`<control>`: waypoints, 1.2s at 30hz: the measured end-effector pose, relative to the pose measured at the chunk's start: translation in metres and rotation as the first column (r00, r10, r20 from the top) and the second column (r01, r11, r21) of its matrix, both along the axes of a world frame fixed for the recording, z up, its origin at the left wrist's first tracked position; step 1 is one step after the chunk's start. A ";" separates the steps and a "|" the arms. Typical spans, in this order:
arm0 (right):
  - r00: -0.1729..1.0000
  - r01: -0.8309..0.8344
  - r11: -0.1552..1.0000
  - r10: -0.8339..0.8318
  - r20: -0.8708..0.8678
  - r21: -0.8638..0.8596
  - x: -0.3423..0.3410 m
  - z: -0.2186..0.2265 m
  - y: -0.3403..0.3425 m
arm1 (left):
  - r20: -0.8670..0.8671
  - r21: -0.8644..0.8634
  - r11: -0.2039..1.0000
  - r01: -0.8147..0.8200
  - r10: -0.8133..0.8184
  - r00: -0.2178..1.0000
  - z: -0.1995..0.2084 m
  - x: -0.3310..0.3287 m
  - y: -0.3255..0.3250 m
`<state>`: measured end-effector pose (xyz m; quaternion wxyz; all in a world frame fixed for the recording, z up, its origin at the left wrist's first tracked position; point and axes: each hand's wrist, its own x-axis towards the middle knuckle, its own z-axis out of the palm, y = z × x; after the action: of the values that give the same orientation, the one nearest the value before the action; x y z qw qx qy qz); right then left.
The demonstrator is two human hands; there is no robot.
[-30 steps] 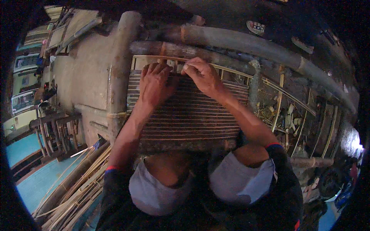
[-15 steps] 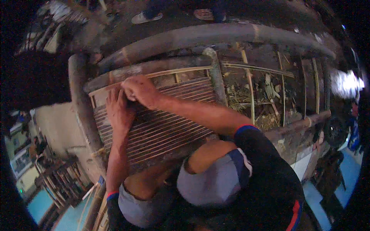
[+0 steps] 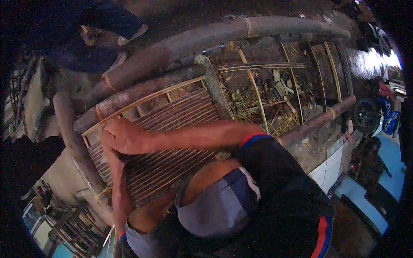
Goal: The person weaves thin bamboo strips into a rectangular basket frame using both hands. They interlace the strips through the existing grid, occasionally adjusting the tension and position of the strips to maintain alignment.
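My right hand is closed in a fist shape over the far-left corner of a slatted panel. My left hand sits directly under and against it, its fingers mostly hidden by the right. Whatever lies between the two hands cannot be made out. Below them stretches the panel of thin parallel bamboo slats, set inside a frame of thick dark bamboo poles. A pale flat strip runs along its far edge, close to my hands.
Thick bamboo poles border the far side, with an upright pole at left. To the right, an open section with crossbars shows wood scraps beneath. Another person's shoe is beyond the frame. A wheel stands far right.
The whole view has shifted, with the frame now lower left. My hands have come together, the right covering the left's fingers. The other person's feet now appear farther left.
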<state>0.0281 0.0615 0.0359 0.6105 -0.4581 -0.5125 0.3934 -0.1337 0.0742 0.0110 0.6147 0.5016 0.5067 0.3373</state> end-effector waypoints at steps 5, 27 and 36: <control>0.998 -0.055 0.995 0.053 -0.026 -0.080 0.026 0.029 -0.012 | 0.109 -0.066 0.998 -0.007 0.014 0.994 -0.001 0.005 0.004; 0.532 0.325 0.946 -0.186 0.826 0.004 0.199 -0.115 -0.108 | -0.762 0.646 0.382 0.660 0.281 0.583 0.056 0.089 -0.011; 0.572 0.358 0.934 -0.200 0.796 -0.022 0.172 -0.121 -0.128 | -0.854 0.512 0.395 0.763 0.326 0.405 0.059 0.073 0.006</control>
<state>0.2005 -0.0669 -0.0847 0.3362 -0.7115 -0.6093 0.0977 -0.0610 0.0807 0.0698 -0.0679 0.9100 0.3900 0.1229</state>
